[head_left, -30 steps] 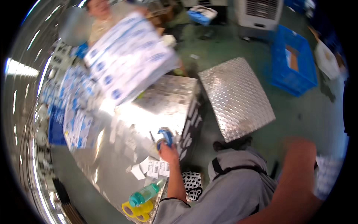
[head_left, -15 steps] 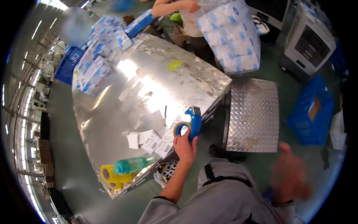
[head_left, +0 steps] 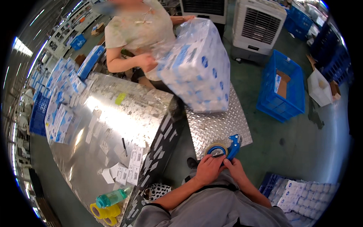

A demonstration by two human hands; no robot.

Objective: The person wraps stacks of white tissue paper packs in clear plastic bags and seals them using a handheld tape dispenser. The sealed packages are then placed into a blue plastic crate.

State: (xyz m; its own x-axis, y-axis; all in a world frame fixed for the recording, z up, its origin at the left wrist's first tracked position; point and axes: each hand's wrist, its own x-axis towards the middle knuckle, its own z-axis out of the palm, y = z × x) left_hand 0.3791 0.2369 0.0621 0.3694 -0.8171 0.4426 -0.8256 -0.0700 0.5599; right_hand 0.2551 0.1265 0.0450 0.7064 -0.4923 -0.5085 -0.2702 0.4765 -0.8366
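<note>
While a co-worker [head_left: 140, 28] at upper ctr grips the bagged bundle [head_left: 202, 72] w/ both hands, L hand [head_left: 208, 170] and R hand [head_left: 235, 172] hold the blue tape dispenser [head_left: 234, 148], just right of lower ctr. L fingers curl at the roll side; R fingers look closed on the handle end. Progress, as far as visible: packs already inside clear plastic, bundle tilted over the metal platform [head_left: 206, 130]; can't tell if its wt rests there. No tape seen on the bag yet; can't tell if its mouth is shut. Labels [head_left: 135, 164] lie loose on the surface [head_left: 85, 160], lower L, nr pen [head_left: 124, 146] & bottle [head_left: 111, 198].
</note>
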